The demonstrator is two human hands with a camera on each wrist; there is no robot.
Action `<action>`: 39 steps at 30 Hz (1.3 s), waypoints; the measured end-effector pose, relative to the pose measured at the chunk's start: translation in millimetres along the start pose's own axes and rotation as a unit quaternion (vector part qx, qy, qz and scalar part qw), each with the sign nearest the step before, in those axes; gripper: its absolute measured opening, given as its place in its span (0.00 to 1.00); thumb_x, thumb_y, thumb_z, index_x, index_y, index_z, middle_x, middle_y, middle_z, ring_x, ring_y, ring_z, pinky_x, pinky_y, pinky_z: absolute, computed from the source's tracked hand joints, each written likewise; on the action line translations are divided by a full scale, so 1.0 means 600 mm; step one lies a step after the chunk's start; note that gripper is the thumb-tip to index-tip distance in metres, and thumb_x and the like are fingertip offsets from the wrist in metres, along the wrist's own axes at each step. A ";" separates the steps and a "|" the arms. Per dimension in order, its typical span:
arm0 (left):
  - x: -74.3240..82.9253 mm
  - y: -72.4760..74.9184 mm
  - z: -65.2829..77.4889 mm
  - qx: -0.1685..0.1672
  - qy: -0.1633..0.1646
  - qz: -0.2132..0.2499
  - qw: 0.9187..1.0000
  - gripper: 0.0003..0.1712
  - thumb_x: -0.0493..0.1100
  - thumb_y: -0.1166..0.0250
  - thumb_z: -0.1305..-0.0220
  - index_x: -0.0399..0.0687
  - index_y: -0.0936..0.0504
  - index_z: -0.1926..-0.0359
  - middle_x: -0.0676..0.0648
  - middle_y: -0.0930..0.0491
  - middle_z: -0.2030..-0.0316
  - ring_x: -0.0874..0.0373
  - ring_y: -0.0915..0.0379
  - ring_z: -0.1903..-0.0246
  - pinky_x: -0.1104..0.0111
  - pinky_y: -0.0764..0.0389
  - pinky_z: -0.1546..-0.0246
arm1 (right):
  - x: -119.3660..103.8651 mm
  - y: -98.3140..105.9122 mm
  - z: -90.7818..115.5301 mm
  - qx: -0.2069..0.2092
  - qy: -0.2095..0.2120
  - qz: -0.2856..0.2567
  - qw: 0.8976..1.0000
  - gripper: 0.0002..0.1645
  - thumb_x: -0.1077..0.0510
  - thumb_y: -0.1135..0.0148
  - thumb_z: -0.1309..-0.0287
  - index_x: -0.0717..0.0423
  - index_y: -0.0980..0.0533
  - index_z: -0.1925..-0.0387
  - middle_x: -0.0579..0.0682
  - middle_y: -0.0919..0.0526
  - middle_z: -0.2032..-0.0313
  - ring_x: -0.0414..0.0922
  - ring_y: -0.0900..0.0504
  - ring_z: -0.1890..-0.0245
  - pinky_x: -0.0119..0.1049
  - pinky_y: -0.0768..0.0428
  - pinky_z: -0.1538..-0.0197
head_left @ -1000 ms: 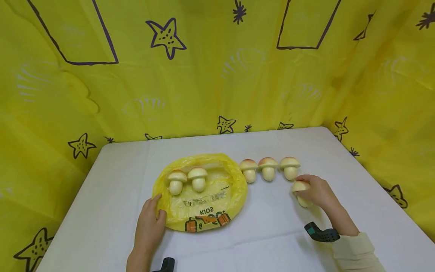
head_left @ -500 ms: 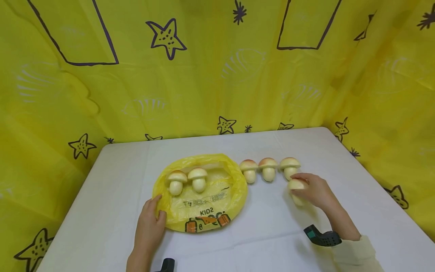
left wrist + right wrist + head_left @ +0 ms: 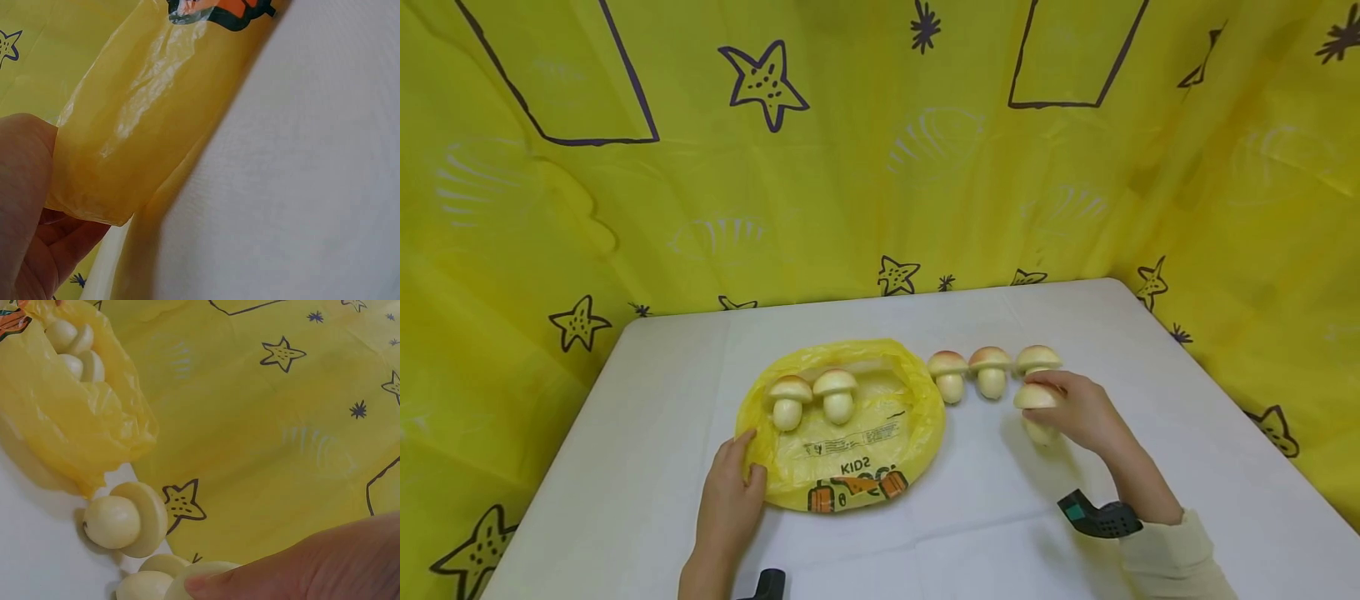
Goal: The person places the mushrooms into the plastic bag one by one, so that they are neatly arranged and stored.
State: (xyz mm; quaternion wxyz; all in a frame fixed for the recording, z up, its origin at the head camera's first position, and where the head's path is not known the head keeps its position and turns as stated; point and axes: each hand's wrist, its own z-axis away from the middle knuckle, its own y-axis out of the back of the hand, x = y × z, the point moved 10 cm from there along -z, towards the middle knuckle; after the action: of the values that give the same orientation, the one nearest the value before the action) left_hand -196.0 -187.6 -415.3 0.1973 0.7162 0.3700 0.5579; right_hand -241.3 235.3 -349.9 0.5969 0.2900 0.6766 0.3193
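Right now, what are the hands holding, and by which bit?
Right hand: a mushroom, by its cap. Left hand: the yellow bag, by its edge.

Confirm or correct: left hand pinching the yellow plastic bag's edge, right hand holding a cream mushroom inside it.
Not inside: the head view shows the right hand holding the cream, round-capped mushroom outside the yellow plastic bag, to its right. The left hand does pinch the bag's edge.

the right hand (image 3: 1081, 412) has carried its smooth, cream, dome-capped mushroom (image 3: 1036, 397) leftward, nearer the printed yellow plastic bag (image 3: 929, 429), now covering most of the stem below the row's rightmost pale-capped mushroom (image 3: 1037, 357).
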 end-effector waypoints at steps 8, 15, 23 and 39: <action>-0.001 0.001 0.000 0.002 0.000 0.001 1.000 0.24 0.30 0.47 0.44 0.32 0.30 0.44 0.34 0.31 0.47 0.40 0.36 0.45 0.49 0.35 0.47 | -0.017 -0.004 0.000 0.001 0.006 -0.009 1.000 0.27 0.59 0.30 0.55 0.65 0.24 0.52 0.67 0.25 0.51 0.61 0.28 0.52 0.52 0.30 0.56; -0.002 0.000 -0.001 -0.001 0.004 0.003 1.000 0.24 0.31 0.47 0.44 0.32 0.30 0.44 0.34 0.31 0.47 0.40 0.36 0.45 0.49 0.35 0.46 | -0.038 -0.003 0.005 0.012 0.030 -0.018 0.999 0.26 0.60 0.30 0.56 0.64 0.23 0.52 0.65 0.24 0.51 0.61 0.28 0.52 0.52 0.29 0.55; -0.004 -0.003 -0.001 -0.012 0.014 0.001 1.000 0.24 0.31 0.48 0.43 0.33 0.30 0.43 0.35 0.32 0.46 0.41 0.38 0.44 0.50 0.37 0.45 | -0.050 -0.014 0.005 0.009 0.044 -0.020 0.999 0.26 0.59 0.29 0.57 0.62 0.23 0.53 0.62 0.23 0.52 0.60 0.28 0.51 0.53 0.31 0.53; -0.004 -0.002 -0.001 -0.007 0.008 -0.003 1.000 0.24 0.31 0.48 0.43 0.32 0.30 0.43 0.35 0.31 0.46 0.41 0.37 0.44 0.50 0.36 0.45 | -0.096 -0.035 -0.005 0.017 0.087 -0.053 0.995 0.23 0.64 0.29 0.59 0.62 0.21 0.56 0.57 0.21 0.56 0.53 0.25 0.57 0.48 0.27 0.56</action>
State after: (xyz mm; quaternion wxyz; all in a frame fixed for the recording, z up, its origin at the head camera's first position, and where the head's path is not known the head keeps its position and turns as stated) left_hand -197.1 -188.6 -417.4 0.2010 0.7091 0.3697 0.5658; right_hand -237.6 177.4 -330.1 0.5472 0.2350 0.7452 0.3001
